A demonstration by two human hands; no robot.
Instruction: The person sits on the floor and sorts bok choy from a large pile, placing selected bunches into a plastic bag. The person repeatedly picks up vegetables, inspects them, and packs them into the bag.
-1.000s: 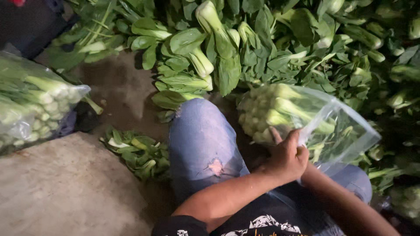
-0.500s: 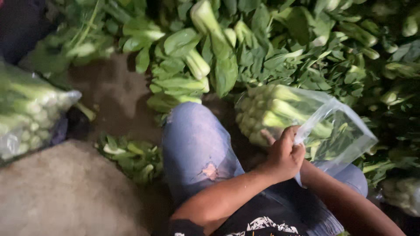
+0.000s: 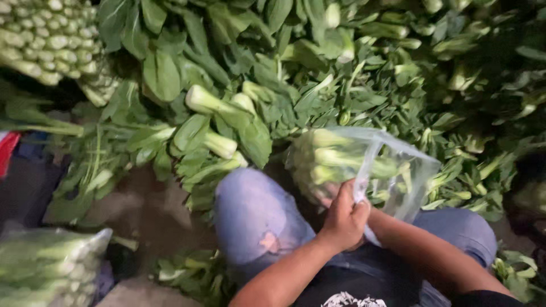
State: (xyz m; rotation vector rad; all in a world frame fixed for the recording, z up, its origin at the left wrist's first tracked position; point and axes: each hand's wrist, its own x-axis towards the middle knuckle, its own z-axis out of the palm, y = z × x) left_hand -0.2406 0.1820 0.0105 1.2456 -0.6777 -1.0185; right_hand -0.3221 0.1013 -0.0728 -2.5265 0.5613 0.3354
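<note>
View: your head has swung up and right over the last second; the heap of greens (image 3: 318,74) now fills more of the frame, and the packed bag at your left (image 3: 48,267) has slid to the bottom corner.
Left hand: your left hand (image 3: 344,219) stays closed around the gathered rim of the clear plastic bag (image 3: 392,165), thumb and fingers pinching the film just as a moment ago.
Right hand: only the forearm shows, running under the bag; the hand itself is hidden behind your left hand and the plastic, so you cannot tell whether its grip is shut or slack.
Bag position: it sits between your knees, just above your lap, lying on its side with pale stem ends pointing left, touching the heap behind it.
Meaning: the bag looks full and has barely shifted, so by my reading you are at the mouth of it, not loading more.
Counts: two bags of greens in view, one in hand and one at lower left; one stacked bundle of stem ends (image 3: 51,40) at upper left; loose heads too many to count.
</note>
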